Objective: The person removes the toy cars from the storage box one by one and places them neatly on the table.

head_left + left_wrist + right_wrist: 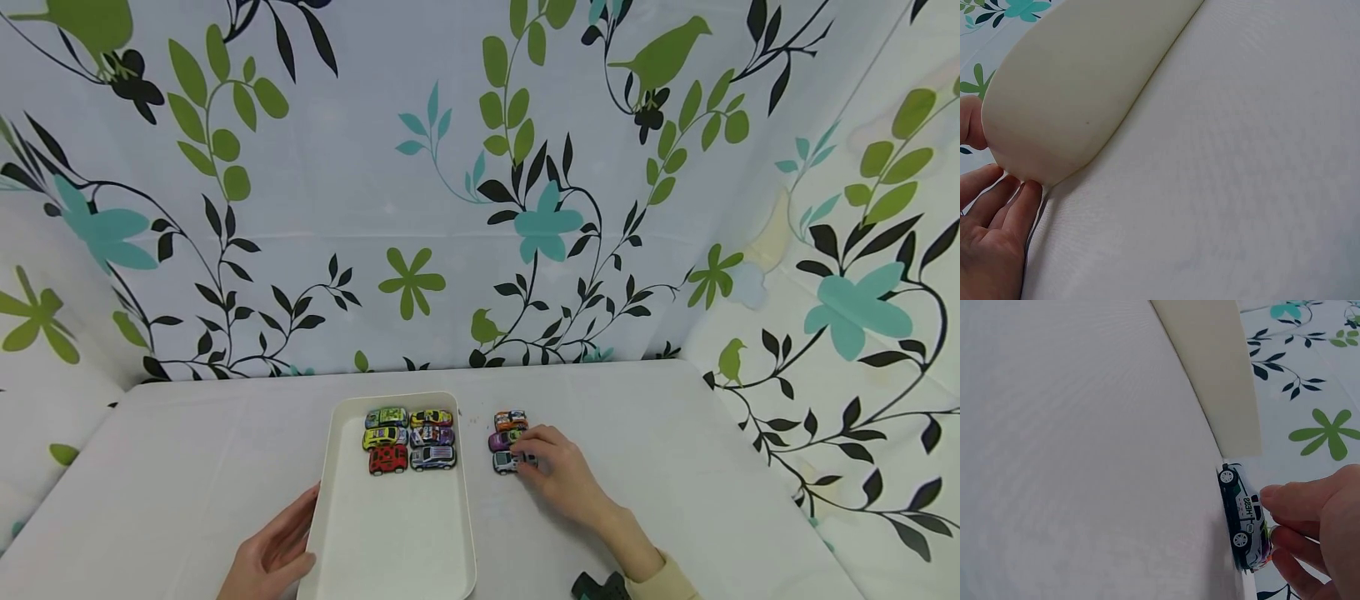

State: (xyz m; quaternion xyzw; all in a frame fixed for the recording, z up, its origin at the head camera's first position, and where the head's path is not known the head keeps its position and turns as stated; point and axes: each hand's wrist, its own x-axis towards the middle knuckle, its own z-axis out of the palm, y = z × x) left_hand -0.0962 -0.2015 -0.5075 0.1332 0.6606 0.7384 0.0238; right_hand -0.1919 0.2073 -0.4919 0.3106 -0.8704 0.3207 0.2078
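Observation:
A white tray point(393, 542) lies on the table, with several small toy cars in two columns at its far end, including a red toy car with black spots point(387, 459). Beside its left wall, my left hand point(272, 546) touches the rim with thumb and fingertips; the left wrist view shows its fingers against the tray's outer wall point(1079, 94). Right of the tray, my right hand point(558, 475) pinches a silver toy car point(1244, 515) with black lettering. A purple toy car point(501, 440) and an orange toy car point(511, 419) stand just behind it, partly covered by fingers.
A white cloth covers the table point(202, 450). Patterned curtains point(322, 167) with leaves and birds rise behind and at both sides. A dark strap-like object point(600, 586) shows by my right wrist.

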